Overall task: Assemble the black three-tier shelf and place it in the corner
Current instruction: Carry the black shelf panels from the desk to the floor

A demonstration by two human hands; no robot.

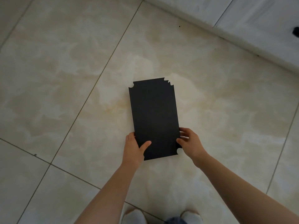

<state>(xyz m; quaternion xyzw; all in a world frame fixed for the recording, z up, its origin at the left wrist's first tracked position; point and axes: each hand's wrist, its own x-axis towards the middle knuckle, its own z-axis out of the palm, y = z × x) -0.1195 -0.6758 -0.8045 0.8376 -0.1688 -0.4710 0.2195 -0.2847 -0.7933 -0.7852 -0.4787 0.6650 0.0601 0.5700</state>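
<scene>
- Head view: the stack of black shelf boards (155, 118) is out over the tiled floor (64, 78), well short of the wall base (226, 33), with its long side running roughly toward it. I cannot tell whether the end nearer the wall base rests on the tiles or hangs above them.
- The left hand (134, 146) grips the end of the stack farthest from the wall base, thumb pressed on the top face. The right hand (189, 141) holds the opposite long edge at that same end, fingers curled round it.
- At the corner nearest the wall base the boards are fanned, not squared. With the stack held at one end only, a loose board could slide out toward the wall base and strike the tiles.
- The faces look smooth, so a downward tilt toward the wall base would likely defeat this pinch.
- The round corner notches (179, 151) leave thin tips, which could chip in a drop.
- The feet (134, 215) stand on the side away from the wall base, below the arms, so a stack slipping backward could land on them.
</scene>
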